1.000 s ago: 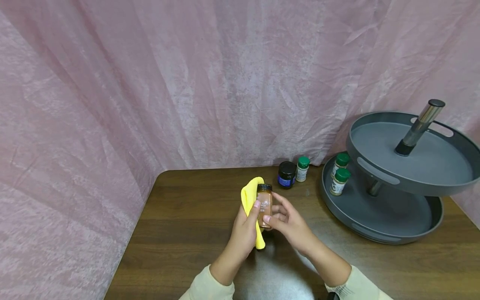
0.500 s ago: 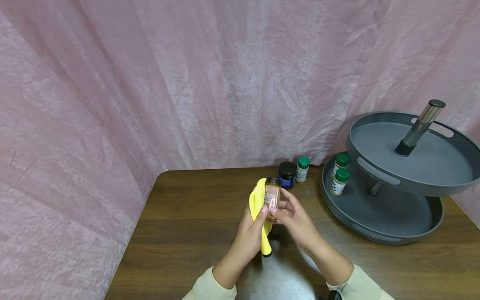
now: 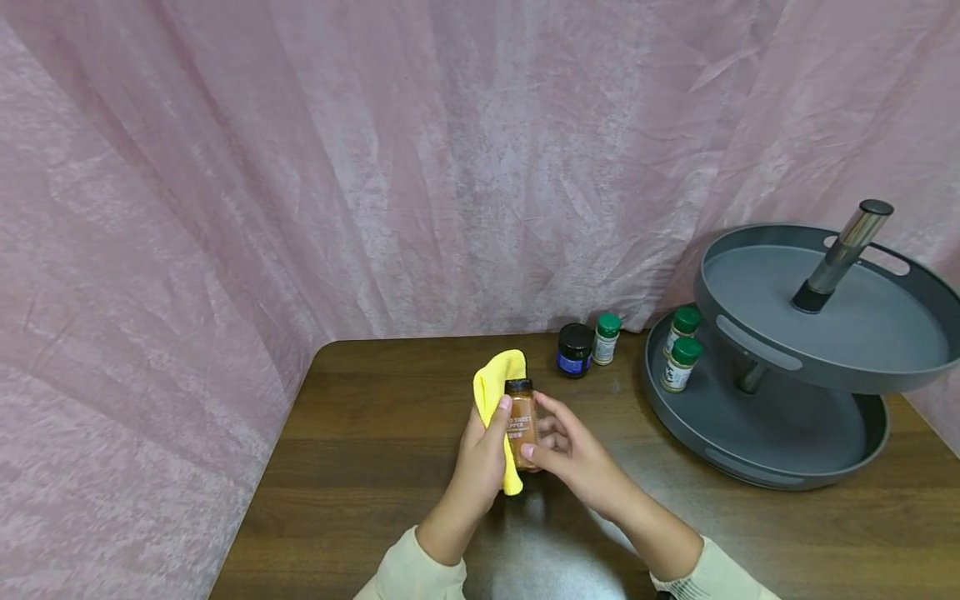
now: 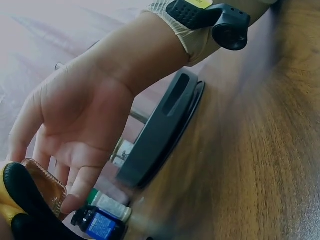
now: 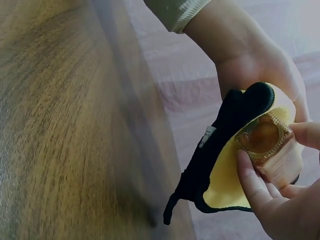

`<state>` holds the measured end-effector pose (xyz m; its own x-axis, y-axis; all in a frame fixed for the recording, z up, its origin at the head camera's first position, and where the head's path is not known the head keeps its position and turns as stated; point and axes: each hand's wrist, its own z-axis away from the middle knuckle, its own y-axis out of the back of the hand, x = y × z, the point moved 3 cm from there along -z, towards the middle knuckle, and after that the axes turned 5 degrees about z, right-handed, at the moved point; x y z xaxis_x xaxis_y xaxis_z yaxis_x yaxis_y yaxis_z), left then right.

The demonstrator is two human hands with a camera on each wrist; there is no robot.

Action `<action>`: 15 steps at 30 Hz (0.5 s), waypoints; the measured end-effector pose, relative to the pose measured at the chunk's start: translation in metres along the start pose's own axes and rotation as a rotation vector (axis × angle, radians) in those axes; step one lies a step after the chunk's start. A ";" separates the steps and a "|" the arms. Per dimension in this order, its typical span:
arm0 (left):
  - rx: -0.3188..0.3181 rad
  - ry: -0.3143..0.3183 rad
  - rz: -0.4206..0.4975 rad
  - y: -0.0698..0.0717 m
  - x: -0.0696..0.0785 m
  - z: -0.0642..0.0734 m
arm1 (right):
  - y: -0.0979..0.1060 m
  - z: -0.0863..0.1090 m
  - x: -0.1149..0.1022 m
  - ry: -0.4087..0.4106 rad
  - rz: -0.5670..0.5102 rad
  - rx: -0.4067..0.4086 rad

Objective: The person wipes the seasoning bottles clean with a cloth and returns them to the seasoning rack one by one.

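A glass spice jar [image 3: 521, 433] with a black lid and reddish-brown contents is held upright between both hands above the table. My right hand [image 3: 581, 462] grips it from the right, thumb low on the front, fingers behind. My left hand [image 3: 476, 462] holds a yellow cloth [image 3: 491, 383] against the jar's left side, its thumb at the jar's edge. In the right wrist view the cloth [image 5: 227, 175] shows a black edging and wraps partly around the jar, whose ridged glass base [image 5: 265, 137] faces the camera. The left fingers are mostly hidden by the cloth.
A dark jar with a blue label [image 3: 574, 352] and a green-capped bottle [image 3: 606, 340] stand at the table's back edge. On the right, a grey two-tier round tray [image 3: 765, 462] holds two green-capped bottles [image 3: 678, 367] on its lower tier. A pink curtain [image 3: 450, 167] hangs behind.
The hands, jar and cloth first shifted right and slightly up, then came back left and down, ending a little left of where they began. Both grips look unchanged.
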<state>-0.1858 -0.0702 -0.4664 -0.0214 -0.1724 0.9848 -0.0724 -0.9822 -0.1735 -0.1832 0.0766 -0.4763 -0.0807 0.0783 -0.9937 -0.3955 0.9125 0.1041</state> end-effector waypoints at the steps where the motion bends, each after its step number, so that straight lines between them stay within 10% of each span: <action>1: -0.004 -0.002 0.002 0.000 0.000 0.000 | 0.000 0.000 0.000 -0.005 0.005 0.010; 15: -0.118 -0.037 -0.031 -0.019 -0.008 0.009 | 0.022 -0.007 -0.001 -0.103 -0.051 0.250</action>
<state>-0.1750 -0.0512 -0.4707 0.0190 -0.1472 0.9889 -0.1891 -0.9718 -0.1410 -0.1985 0.0939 -0.4722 0.0323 0.0590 -0.9977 -0.1571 0.9861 0.0533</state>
